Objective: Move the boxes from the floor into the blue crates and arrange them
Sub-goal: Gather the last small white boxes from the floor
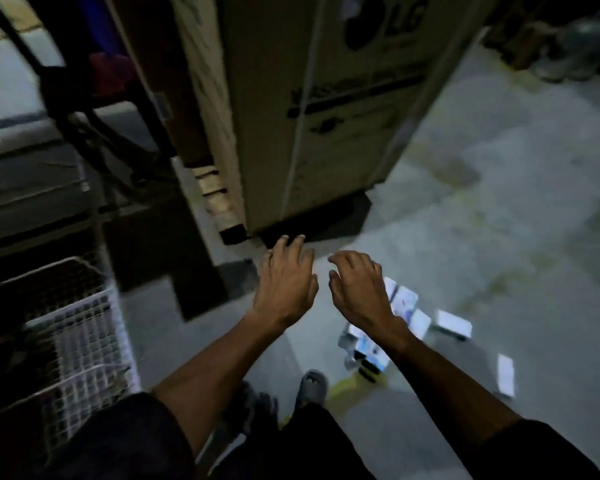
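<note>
Concrete floor (499, 209) dim, stained; small boxes (409, 306) scattered; tall carton (326, 116) upright.

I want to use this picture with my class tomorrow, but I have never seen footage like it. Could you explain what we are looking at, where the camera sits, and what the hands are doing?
There is one picture, taken by a camera worn on a person's head, looking forward and down. So the two bare arms reaching out are the wearer's own. The left hand and right hand are both open and hold nothing. Below the right hand, small white boxes lie scattered on the grey concrete floor. Ahead stands a big cardboard carton. At lower left is a mesh-sided crate; the light is too dim to tell its colour. The picture is blurred.
</note>
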Available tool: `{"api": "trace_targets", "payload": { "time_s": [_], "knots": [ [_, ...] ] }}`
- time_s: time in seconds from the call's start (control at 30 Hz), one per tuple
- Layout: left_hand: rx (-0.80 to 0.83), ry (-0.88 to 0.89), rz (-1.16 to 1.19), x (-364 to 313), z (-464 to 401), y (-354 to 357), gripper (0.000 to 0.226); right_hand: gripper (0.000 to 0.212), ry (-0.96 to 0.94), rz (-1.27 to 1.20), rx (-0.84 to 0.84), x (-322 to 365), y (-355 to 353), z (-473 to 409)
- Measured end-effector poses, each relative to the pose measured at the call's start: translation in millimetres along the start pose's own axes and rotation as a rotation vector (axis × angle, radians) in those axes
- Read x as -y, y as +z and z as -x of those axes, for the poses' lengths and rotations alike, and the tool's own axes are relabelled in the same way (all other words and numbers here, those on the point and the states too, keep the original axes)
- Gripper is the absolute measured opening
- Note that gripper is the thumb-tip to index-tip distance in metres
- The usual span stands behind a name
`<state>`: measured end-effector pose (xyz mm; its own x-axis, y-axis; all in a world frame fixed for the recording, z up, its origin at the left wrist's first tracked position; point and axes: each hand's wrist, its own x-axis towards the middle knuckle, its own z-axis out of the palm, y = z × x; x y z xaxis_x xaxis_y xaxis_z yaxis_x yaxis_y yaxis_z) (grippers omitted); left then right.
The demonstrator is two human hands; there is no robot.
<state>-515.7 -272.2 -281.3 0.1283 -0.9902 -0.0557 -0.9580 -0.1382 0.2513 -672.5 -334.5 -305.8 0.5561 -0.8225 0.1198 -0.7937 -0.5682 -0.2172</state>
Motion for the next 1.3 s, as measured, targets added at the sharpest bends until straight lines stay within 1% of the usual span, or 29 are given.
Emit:
{"api": "trace_targets", "payload": {
  "time_s": [0.13, 0.27, 0.3, 0.4, 0.6, 0.77, 0.87, 1.0, 1.17, 1.3],
  "knots": [
    [0.032, 0.154, -0.007, -70, 6, 27, 0.052, 0.039, 0.167, -0.008, -0.029, -55, -17, 67],
    [0.075, 0.274, -0.021, -136, 18, 59, 0.055, 0.037, 0.301, -0.015, -0.038, -109, -24, 133],
    [0.069, 0.305, -0.039, -162, 22, 70, 0.056, 0.038, 0.341, -0.037, -0.043, -132, -27, 155],
    [0.119, 0.317, -0.068, -202, 28, 94, 0.060, 0.036, 0.385, -0.080, -0.055, -171, -26, 192],
    [0.150, 0.356, -0.146, -340, 47, 153, 0.060, 0.030, 0.433, -0.102, -0.044, -294, -36, 287],
    [0.272, 0.356, -0.164, -432, 61, 176, 0.060, 0.028, 0.496, -0.120, -0.019, -372, -56, 353],
    [0.261, 0.387, -0.170, -468, 56, 187, 0.059, 0.029, 0.522, -0.124, -0.003, -410, -62, 369],
    [0.303, 0.421, -0.154, -499, 42, 214, 0.061, 0.032, 0.572, -0.179, 0.007, -444, -58, 376],
    [0.353, 0.474, -0.134, -540, 16, 265, 0.059, 0.035, 0.604, -0.187, 0.004, -490, -43, 386],
    [0.404, 0.511, -0.128, -582, 7, 295, 0.060, 0.031, 0.665, -0.201, 0.007, -527, -33, 403]
  ]
}}
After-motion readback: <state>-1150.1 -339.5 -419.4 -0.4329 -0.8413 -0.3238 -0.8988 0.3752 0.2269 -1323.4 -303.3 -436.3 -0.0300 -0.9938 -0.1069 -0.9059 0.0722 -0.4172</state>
